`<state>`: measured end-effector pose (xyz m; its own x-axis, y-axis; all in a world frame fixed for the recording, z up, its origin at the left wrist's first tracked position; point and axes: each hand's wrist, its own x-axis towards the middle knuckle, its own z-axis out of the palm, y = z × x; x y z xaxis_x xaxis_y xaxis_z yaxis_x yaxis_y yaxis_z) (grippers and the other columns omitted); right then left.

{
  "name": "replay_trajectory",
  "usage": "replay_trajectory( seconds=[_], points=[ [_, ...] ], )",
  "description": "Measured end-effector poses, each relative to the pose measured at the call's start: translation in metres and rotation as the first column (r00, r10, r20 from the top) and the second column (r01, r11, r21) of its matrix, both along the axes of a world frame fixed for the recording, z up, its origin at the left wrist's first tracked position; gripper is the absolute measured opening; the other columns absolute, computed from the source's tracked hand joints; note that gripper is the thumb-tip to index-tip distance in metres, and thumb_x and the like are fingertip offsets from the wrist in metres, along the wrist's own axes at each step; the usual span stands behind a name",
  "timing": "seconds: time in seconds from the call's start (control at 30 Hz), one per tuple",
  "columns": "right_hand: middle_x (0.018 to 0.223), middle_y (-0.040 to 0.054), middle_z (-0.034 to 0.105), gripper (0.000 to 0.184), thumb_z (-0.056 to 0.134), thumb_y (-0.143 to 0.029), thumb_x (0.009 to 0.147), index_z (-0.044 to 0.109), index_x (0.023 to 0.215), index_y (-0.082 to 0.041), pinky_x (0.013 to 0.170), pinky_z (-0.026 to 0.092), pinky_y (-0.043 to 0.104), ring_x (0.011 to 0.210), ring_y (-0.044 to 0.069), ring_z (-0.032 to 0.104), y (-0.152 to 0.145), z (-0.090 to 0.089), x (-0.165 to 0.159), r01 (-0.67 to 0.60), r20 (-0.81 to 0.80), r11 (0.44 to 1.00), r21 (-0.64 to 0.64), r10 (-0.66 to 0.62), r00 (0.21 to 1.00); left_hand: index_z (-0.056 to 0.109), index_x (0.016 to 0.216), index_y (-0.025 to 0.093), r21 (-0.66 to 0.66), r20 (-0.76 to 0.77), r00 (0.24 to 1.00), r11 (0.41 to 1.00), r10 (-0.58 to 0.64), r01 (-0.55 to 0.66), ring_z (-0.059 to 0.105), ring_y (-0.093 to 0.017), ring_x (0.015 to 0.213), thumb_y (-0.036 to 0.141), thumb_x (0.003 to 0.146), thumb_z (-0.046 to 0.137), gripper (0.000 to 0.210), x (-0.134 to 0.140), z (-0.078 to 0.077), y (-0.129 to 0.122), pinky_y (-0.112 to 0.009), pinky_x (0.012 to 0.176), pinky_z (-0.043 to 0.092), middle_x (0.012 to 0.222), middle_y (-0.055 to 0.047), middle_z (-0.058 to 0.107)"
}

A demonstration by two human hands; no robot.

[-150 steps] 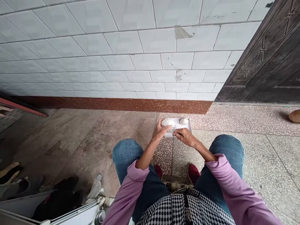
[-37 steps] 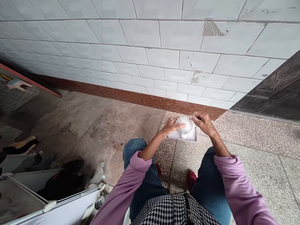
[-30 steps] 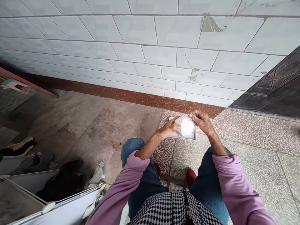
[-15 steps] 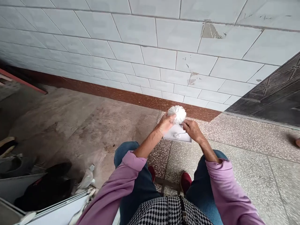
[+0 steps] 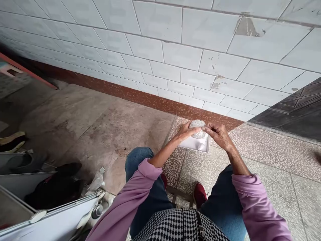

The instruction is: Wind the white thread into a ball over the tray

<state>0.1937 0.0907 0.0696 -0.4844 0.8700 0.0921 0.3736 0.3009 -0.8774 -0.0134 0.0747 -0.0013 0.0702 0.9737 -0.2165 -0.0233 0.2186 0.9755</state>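
A round white pom-pom, with many fine folds or strands, is held up in front of me. My left hand grips it from the left, the thumb lying across its near side. Fingertips of my right hand are pinched together at the pom-pom's right edge; whatever is between them is too small to make out. Beneath both hands a shallow white tray rests on the floor. A small white bundle lies in it, near its right side.
A white tiled wall with a brown base strip runs ahead. Dark door at right. To my lower left stand light-coloured panels with a black bag-like heap and a clear plastic bag. A shoe lies at far left.
Both hands have moved slightly right and the pom-pom has been turned and lowered a little. My left thumb now lies across it. The view has swung slightly left.
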Motion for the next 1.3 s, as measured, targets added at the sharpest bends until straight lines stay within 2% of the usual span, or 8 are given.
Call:
replay_trajectory(
  seconds=[0.13,0.27,0.47,0.77,0.93,1.1,1.2,1.3],
  points=[
    [0.064,-0.0025,0.044,0.059,0.076,-0.071,0.091,0.056,0.069,-0.021,0.057,0.029,0.029,0.061,0.013,0.036,0.008,0.0,0.006,0.014,-0.019,1.0,0.002,-0.014,1.0,0.077,0.119,0.021,-0.039,0.093,0.978,0.981,-0.188,0.192,0.071,-0.03,0.099,0.068,0.077,0.082,0.063,0.002,-0.001,-0.007,-0.04,0.084,0.056,0.11,-0.012,0.077],
    [0.064,-0.0037,0.04,0.06,0.08,-0.071,0.088,0.053,0.068,-0.021,0.055,0.027,0.028,0.06,0.012,0.034,0.013,-0.004,0.005,-0.019,-0.129,0.997,-0.07,0.01,0.992,0.079,0.108,0.02,-0.098,0.254,0.933,0.953,-0.255,0.287,0.066,-0.022,0.077,0.073,0.074,0.083,0.062,0.003,-0.003,-0.013,-0.032,0.062,0.051,0.095,-0.012,0.075],
    [0.063,-0.0049,0.041,0.057,0.085,-0.065,0.087,0.055,0.068,-0.021,0.052,0.027,0.026,0.056,0.01,0.033,0.019,-0.012,0.009,-0.069,-0.248,0.99,-0.12,0.037,0.968,0.073,0.124,0.017,-0.074,0.502,0.774,0.872,-0.386,0.483,0.07,-0.021,0.086,0.061,0.07,0.091,0.073,-0.001,0.002,-0.019,-0.031,0.074,0.057,0.104,-0.012,0.076],
    [0.061,-0.0018,0.047,0.041,0.057,-0.045,0.098,0.046,0.066,-0.022,0.057,0.033,0.027,0.058,0.013,0.043,0.012,-0.032,0.011,0.072,-0.001,0.997,0.031,-0.072,0.997,0.075,0.118,0.016,-0.02,0.62,0.757,0.96,-0.208,0.28,0.071,-0.035,0.119,0.055,0.062,0.095,0.071,-0.001,0.019,-0.017,-0.041,0.096,0.058,0.115,-0.017,0.078],
    [0.062,0.0009,0.057,0.033,0.049,-0.034,0.098,0.051,0.068,-0.021,0.063,0.037,0.028,0.059,0.015,0.05,0.002,-0.04,0.003,-0.02,0.179,0.998,0.063,0.009,0.984,0.075,0.112,0.015,0.015,0.656,0.747,0.991,-0.108,0.131,0.07,-0.036,0.121,0.051,0.063,0.092,0.063,-0.004,0.03,-0.016,-0.046,0.104,0.056,0.112,-0.016,0.078],
    [0.063,-0.0006,0.058,0.027,0.052,-0.031,0.102,0.058,0.078,-0.021,0.065,0.038,0.028,0.059,0.016,0.053,-0.014,-0.034,-0.011,-0.137,0.183,0.991,0.004,0.134,0.974,0.066,0.118,0.02,0.005,0.527,0.847,0.996,0.07,-0.086,0.071,-0.029,0.112,0.042,0.059,0.091,0.068,-0.01,0.018,-0.008,-0.042,0.097,0.055,0.114,-0.009,0.075],
    [0.066,-0.0002,0.058,0.032,0.054,-0.037,0.104,0.062,0.079,-0.02,0.063,0.037,0.028,0.059,0.015,0.05,-0.021,-0.024,-0.011,-0.2,0.116,0.98,-0.02,0.201,0.973,0.061,0.121,0.021,0.066,0.226,0.953,0.973,0.203,-0.223,0.067,-0.028,0.112,0.037,0.049,0.095,0.081,-0.012,0.006,-0.004,-0.038,0.096,0.053,0.116,-0.007,0.072],
    [0.065,-0.0012,0.053,0.042,0.059,-0.051,0.104,0.062,0.077,-0.019,0.06,0.035,0.028,0.06,0.013,0.044,-0.02,-0.015,-0.005,-0.186,0.013,0.981,-0.049,0.187,0.982,0.06,0.124,0.02,0.141,-0.075,0.98,0.975,0.186,-0.174,0.065,-0.03,0.115,0.036,0.048,0.095,0.085,-0.015,0.001,-0.006,-0.04,0.1,0.051,0.121,-0.008,0.07]
  ],
)
